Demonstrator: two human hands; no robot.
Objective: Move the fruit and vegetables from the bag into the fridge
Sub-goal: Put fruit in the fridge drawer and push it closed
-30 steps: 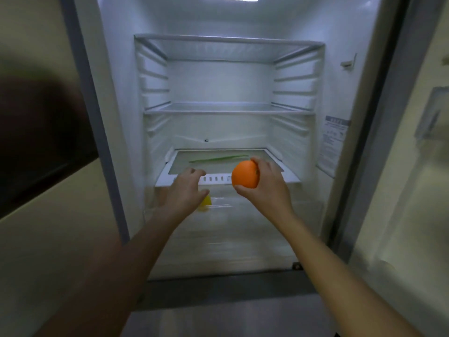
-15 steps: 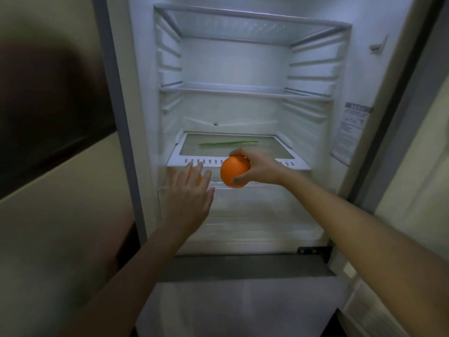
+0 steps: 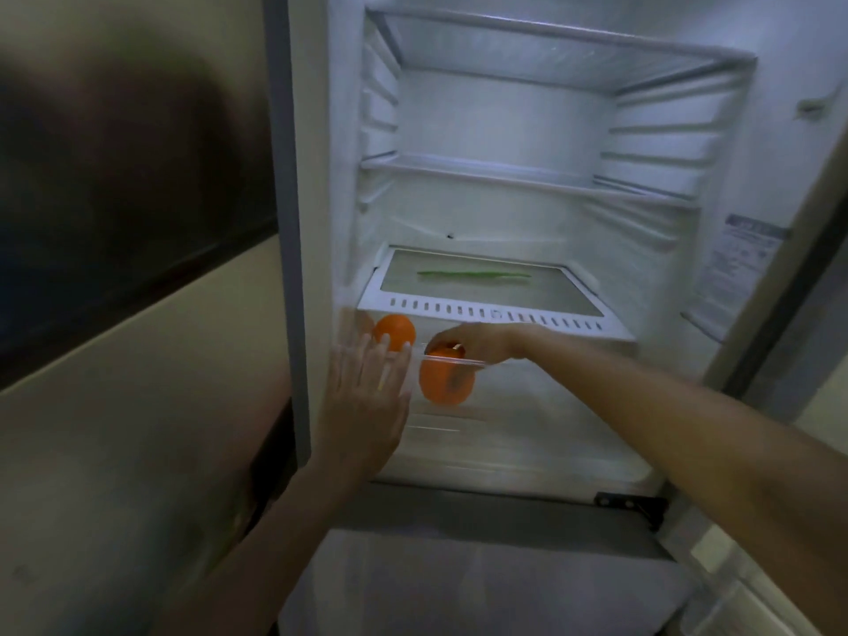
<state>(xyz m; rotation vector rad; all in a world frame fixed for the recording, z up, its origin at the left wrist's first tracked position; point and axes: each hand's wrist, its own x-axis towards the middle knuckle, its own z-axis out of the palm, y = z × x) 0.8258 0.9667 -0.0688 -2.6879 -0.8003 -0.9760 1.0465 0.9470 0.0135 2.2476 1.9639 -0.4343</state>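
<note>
The fridge (image 3: 316,176) stands open in front of me. My right hand (image 3: 482,344) reaches over the rim of the clear crisper drawer (image 3: 504,433) and grips an orange (image 3: 443,383), seen through the drawer's front. A second orange (image 3: 394,331) lies in the drawer's far left corner. My left hand (image 3: 367,397) rests flat on the drawer's left front with straight fingers. A long green vegetable (image 3: 472,274) lies on the glass shelf (image 3: 495,312) above the drawer. The bag is out of view.
Two bare shelves (image 3: 482,172) sit higher in the fridge. A label (image 3: 739,263) is stuck on the right inner wall. The open door (image 3: 780,452) stands at the right. A beige wall with a dark panel (image 3: 114,199) fills the left.
My right hand has gone down and left, lowering the orange into the drawer. My left hand has shifted slightly right and flattened on the drawer front. The view has moved closer and lower.
</note>
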